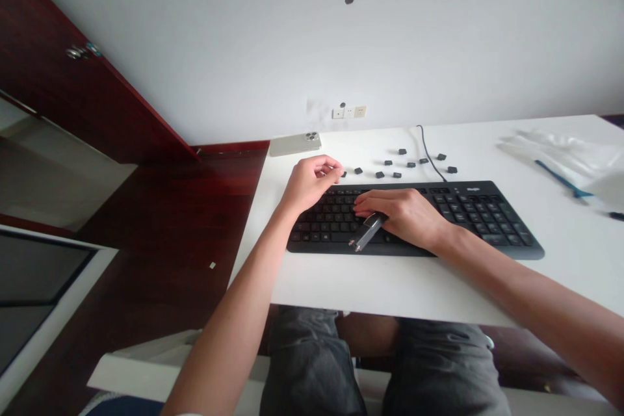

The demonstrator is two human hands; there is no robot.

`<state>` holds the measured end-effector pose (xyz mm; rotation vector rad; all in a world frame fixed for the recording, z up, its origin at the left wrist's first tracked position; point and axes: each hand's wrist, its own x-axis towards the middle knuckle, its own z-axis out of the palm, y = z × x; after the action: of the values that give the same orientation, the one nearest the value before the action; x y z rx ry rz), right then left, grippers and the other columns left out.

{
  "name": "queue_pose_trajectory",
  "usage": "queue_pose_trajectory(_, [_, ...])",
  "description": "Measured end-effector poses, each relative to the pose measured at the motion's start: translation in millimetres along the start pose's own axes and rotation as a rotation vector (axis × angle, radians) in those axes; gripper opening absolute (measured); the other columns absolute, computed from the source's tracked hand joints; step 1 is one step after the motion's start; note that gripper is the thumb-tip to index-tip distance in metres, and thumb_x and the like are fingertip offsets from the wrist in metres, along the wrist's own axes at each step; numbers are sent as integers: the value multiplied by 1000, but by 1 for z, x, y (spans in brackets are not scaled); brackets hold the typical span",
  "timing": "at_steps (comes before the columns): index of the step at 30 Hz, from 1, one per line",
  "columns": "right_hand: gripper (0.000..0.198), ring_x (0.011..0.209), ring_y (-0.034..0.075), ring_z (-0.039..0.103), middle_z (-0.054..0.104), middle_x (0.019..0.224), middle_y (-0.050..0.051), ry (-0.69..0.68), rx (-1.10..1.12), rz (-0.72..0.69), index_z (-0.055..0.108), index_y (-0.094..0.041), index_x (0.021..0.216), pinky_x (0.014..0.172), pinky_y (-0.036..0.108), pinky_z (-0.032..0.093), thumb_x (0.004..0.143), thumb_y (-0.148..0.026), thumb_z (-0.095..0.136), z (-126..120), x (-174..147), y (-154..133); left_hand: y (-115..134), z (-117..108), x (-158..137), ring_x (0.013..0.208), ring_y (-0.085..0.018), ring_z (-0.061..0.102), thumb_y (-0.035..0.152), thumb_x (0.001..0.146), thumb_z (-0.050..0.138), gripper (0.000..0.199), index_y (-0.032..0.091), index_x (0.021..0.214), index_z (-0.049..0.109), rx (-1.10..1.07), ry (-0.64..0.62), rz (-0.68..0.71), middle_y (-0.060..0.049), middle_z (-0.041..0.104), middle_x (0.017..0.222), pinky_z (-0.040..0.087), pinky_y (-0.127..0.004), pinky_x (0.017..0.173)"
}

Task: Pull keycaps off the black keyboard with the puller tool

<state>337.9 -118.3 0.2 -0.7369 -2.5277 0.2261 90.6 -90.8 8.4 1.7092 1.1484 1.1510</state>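
A black keyboard [492, 218] lies on the white table, with its cable running off the back edge. My left hand [314, 179] is above the keyboard's back left corner, thumb and fingers pinched together. At those fingertips shows a small black keycap [344, 174]. My right hand [407, 214] rests over the middle of the keyboard, fingertips down among the keys. Held in its palm is a dark two-pronged tool [366, 232], prongs pointing toward me; it looks like a keycap puller. Several loose keycaps [380, 175] are scattered behind the keyboard.
A phone [292, 144] lies at the table's back left corner. Clear plastic bags [575, 149] and a thin blue item [560, 177] are on the right. Wall sockets [349, 113] sit behind the table. A dark red door [58, 58] stands at left.
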Motion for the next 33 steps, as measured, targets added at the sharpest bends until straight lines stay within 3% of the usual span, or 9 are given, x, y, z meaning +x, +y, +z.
queue_pose_trajectory(7, [54, 98, 22, 80, 80, 125, 5, -64, -147, -28, 80, -21, 112, 72, 26, 58, 75, 8, 53, -5, -1, -6, -2, 2, -1, 78, -16, 73, 35, 92, 73, 17, 18, 90, 75, 37, -11, 13, -5, 78, 86, 55, -28, 76])
queue_pose_trajectory(15, [63, 106, 23, 78, 76, 135, 6, -83, -121, -14, 76, -22, 126, 77, 26, 57, 75, 7, 53, -4, -6, -2, 1, 7, -7, 80, -18, 72, 32, 92, 71, 14, 20, 92, 78, 262, 10, 35, -5, 79, 87, 53, -28, 73])
queue_pose_trajectory(26, [68, 113, 25, 77, 72, 143, 6, -153, -124, 25, 74, -22, 134, 81, 29, 59, 76, 6, 54, -6, -8, -4, 11, 19, -21, 66, -15, 65, 25, 94, 68, 10, 25, 91, 78, 568, 95, 103, 1, 78, 81, 46, -27, 69])
queue_pose_trajectory(33, [70, 111, 25, 77, 71, 144, 5, -163, -134, 56, 74, -24, 135, 80, 29, 59, 74, 6, 54, -7, -9, -6, 9, 23, -21, 64, -15, 62, 25, 94, 69, 10, 26, 90, 78, 612, 83, 110, 2, 75, 75, 44, -27, 67])
